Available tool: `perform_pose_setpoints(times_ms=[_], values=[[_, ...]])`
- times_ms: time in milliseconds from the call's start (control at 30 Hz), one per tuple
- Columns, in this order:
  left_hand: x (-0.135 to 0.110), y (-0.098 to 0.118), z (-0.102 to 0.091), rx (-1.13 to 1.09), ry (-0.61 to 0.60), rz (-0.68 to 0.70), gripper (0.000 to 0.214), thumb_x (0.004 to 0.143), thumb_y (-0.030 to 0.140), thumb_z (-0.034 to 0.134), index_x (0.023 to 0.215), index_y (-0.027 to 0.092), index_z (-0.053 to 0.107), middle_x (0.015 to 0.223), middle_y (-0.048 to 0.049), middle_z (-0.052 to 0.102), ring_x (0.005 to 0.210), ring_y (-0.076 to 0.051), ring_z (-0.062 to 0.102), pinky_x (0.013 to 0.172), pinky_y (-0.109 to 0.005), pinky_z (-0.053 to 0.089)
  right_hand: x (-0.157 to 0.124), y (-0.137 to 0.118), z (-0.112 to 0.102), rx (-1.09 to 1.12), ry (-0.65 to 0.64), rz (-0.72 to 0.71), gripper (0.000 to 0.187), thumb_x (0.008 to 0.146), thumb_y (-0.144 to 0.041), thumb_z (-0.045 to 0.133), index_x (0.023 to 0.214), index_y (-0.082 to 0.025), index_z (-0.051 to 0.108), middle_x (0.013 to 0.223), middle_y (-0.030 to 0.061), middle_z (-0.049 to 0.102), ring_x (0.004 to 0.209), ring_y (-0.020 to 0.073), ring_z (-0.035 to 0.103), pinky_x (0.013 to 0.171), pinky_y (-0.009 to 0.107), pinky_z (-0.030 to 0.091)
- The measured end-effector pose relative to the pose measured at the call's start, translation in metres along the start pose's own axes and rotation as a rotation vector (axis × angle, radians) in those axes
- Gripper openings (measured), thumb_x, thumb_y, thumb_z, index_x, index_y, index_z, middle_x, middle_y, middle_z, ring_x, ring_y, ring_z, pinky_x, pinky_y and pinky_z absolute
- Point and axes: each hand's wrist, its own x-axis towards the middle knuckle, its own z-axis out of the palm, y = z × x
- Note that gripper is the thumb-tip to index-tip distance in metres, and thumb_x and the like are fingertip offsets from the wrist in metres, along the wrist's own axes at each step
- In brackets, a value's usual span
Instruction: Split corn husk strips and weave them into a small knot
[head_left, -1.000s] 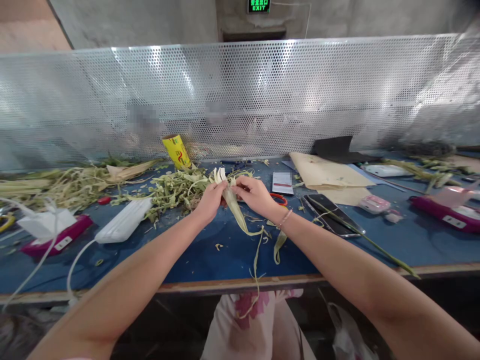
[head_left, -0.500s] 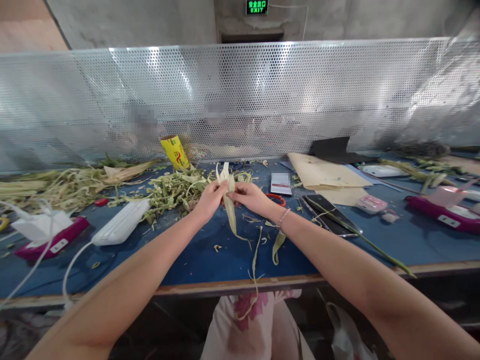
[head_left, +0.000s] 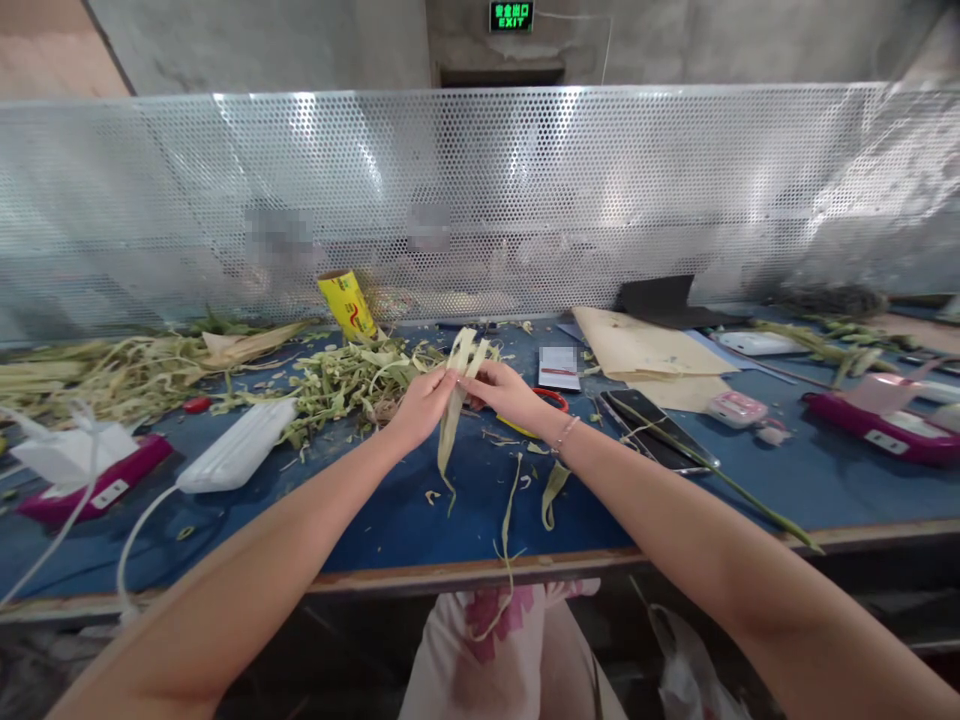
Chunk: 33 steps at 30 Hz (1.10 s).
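Observation:
Between my two hands hangs a pale green, flat strip of dried leaf [head_left: 450, 432], its narrow tail pointing down over the blue tabletop and its folded upper ends sticking up above my fingers. My left hand [head_left: 424, 402] pinches it from the left. From the other side my right hand [head_left: 504, 392], with a bracelet at the wrist, has its fingers closed on the same strip. Just behind and left of them lies a heap of shredded leaf scraps [head_left: 352, 375]. A thin loose strand [head_left: 511, 510] hangs over the table's front edge, with a curled leaf piece [head_left: 553, 495] to its right.
A white power strip [head_left: 238, 448] and a purple socket block [head_left: 97, 480] with cables sit at left. Right of my hands lie red-handled scissors [head_left: 553, 397], a dark phone [head_left: 660, 430] and brown paper [head_left: 645, 345]. A perforated metal screen [head_left: 480, 200] stands behind, near a yellow tube [head_left: 347, 305].
The strip has shifted slightly; its tail now swings further left and its folded top ends have spread and tilted right. Both hands keep hold of it.

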Motion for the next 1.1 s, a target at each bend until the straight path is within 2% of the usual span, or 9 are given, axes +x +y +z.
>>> perform_pose_setpoints(times_ms=[167, 367, 500, 600, 733, 867, 967, 1033, 1100], values=[[-0.003, 0.003, -0.003, 0.043, -0.057, 0.09, 0.037, 0.082, 0.044, 0.035, 0.065, 0.015, 0.051, 0.06, -0.0003, 0.05, 0.061, -0.014, 0.044, 0.058, -0.025, 0.037, -0.001, -0.004, 0.001, 0.04, 0.015, -0.044, 0.023, 0.078, -0.04, 0.049, 0.073, -0.017, 0.048, 0.06, -0.0037, 0.046, 0.052, 0.008, 0.046, 0.052, 0.023, 0.041], [-0.002, 0.003, -0.003, 0.162, -0.035, 0.101, 0.032, 0.08, 0.037, 0.036, 0.055, 0.017, 0.041, 0.053, 0.0015, 0.038, 0.056, -0.012, 0.037, 0.053, -0.024, 0.031, -0.002, -0.002, 0.001, -0.012, -0.028, -0.048, 0.015, 0.08, -0.029, 0.044, 0.071, -0.016, 0.047, 0.056, -0.0044, 0.045, 0.049, 0.0075, 0.045, 0.05, 0.022, 0.039], [-0.002, 0.0, -0.002, 0.229, 0.023, 0.135, 0.028, 0.079, 0.035, 0.04, 0.06, 0.017, 0.046, 0.054, 0.002, 0.043, 0.055, -0.012, 0.04, 0.053, -0.024, 0.03, -0.002, -0.003, 0.001, -0.026, -0.045, -0.051, 0.013, 0.078, -0.026, 0.044, 0.071, -0.016, 0.048, 0.052, -0.0055, 0.043, 0.047, 0.0068, 0.043, 0.049, 0.021, 0.038], [-0.003, 0.002, -0.002, 0.171, 0.082, 0.106, 0.025, 0.079, 0.034, 0.042, 0.062, 0.017, 0.049, 0.055, 0.0023, 0.046, 0.055, -0.012, 0.041, 0.053, -0.023, 0.03, -0.002, -0.006, 0.003, -0.017, -0.047, -0.042, 0.012, 0.078, -0.026, 0.043, 0.076, -0.016, 0.051, 0.053, -0.0058, 0.043, 0.046, 0.0068, 0.043, 0.049, 0.021, 0.038], [-0.002, 0.003, 0.002, -0.037, 0.094, 0.005, 0.024, 0.076, 0.034, 0.045, 0.061, 0.016, 0.049, 0.057, 0.0023, 0.047, 0.057, -0.012, 0.043, 0.055, -0.023, 0.033, -0.003, -0.008, 0.004, -0.112, -0.018, -0.06, 0.015, 0.08, -0.027, 0.041, 0.076, -0.016, 0.051, 0.052, -0.0053, 0.044, 0.047, 0.0077, 0.043, 0.05, 0.021, 0.038], [0.0, -0.001, 0.009, -0.231, 0.087, -0.063, 0.02, 0.075, 0.031, 0.047, 0.061, 0.015, 0.049, 0.056, 0.0026, 0.047, 0.056, -0.01, 0.043, 0.053, -0.022, 0.034, -0.004, -0.01, 0.001, -0.403, 0.016, -0.24, 0.017, 0.082, -0.024, 0.039, 0.072, -0.017, 0.051, 0.062, -0.0004, 0.052, 0.059, 0.0106, 0.048, 0.06, 0.024, 0.041], [0.0, -0.002, 0.011, -0.328, 0.075, -0.087, 0.021, 0.073, 0.031, 0.05, 0.06, 0.015, 0.048, 0.054, 0.0031, 0.044, 0.053, -0.009, 0.04, 0.05, -0.021, 0.033, -0.007, -0.012, -0.003, -0.577, 0.002, -0.414, 0.018, 0.084, -0.021, 0.037, 0.081, -0.017, 0.054, 0.081, 0.0056, 0.058, 0.077, 0.0144, 0.052, 0.073, 0.027, 0.041], [-0.001, -0.002, 0.011, -0.383, 0.067, -0.097, 0.024, 0.073, 0.034, 0.052, 0.06, 0.015, 0.047, 0.052, 0.0041, 0.041, 0.05, -0.008, 0.037, 0.048, -0.021, 0.031, -0.009, -0.013, -0.004, -0.648, -0.027, -0.481, 0.019, 0.085, -0.021, 0.036, 0.09, -0.018, 0.054, 0.089, 0.0074, 0.058, 0.083, 0.0156, 0.053, 0.073, 0.027, 0.04], [-0.002, -0.002, 0.01, -0.418, 0.058, -0.103, 0.028, 0.072, 0.038, 0.053, 0.059, 0.015, 0.044, 0.051, 0.005, 0.038, 0.048, -0.007, 0.034, 0.046, -0.021, 0.03, -0.012, -0.015, -0.005, -0.722, -0.073, -0.513, 0.019, 0.086, -0.023, 0.037, 0.091, -0.018, 0.054, 0.089, 0.0077, 0.058, 0.08, 0.0158, 0.053, 0.069, 0.027, 0.04]])
